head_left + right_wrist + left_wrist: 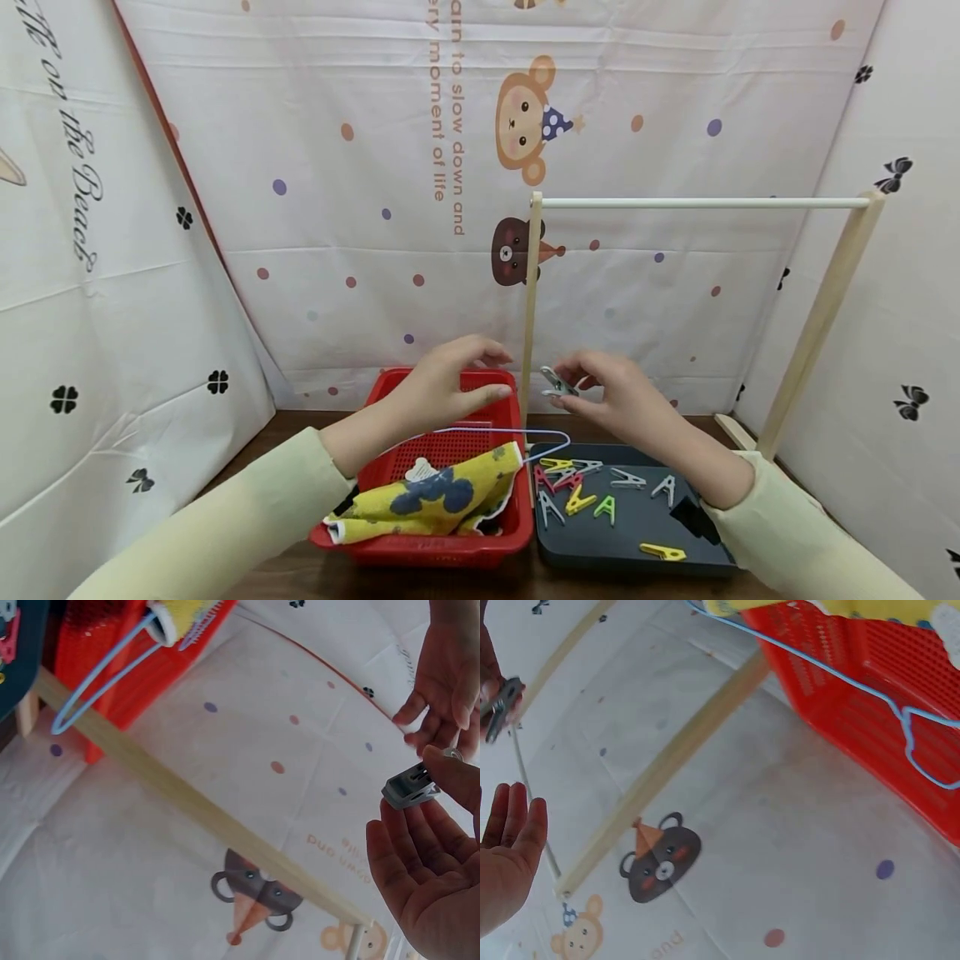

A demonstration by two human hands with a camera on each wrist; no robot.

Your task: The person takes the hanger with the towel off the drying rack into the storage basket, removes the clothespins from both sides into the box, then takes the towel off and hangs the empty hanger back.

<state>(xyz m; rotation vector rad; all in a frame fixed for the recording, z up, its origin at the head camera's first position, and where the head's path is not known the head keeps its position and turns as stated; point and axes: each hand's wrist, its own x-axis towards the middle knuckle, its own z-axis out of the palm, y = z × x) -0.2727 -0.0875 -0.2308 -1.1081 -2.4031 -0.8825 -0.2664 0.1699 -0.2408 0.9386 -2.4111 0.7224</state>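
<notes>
A grey clothespin point(558, 382) is pinched between the thumb and fingers of my right hand point(618, 392), above the dark tray. The right wrist view shows the same clothespin point(411, 785) at the fingertips. My left hand point(450, 385) hovers over the red basket point(517, 500), fingers loosely bent and nothing in them. Below it, a yellow towel point(450, 500) with dark blue patterns lies in the basket. A light blue hanger point(558, 435) rests there too, partly under the towel, one end sticking out past the basket's right side.
On the dark grey tray point(637, 533) lie several clothespins, among them a green clothespin point(605, 508) and a yellow clothespin point(663, 552). A wooden rack with a white rail point(705, 203) stands behind the tray. Printed cloth point(375, 108) hangs around the table.
</notes>
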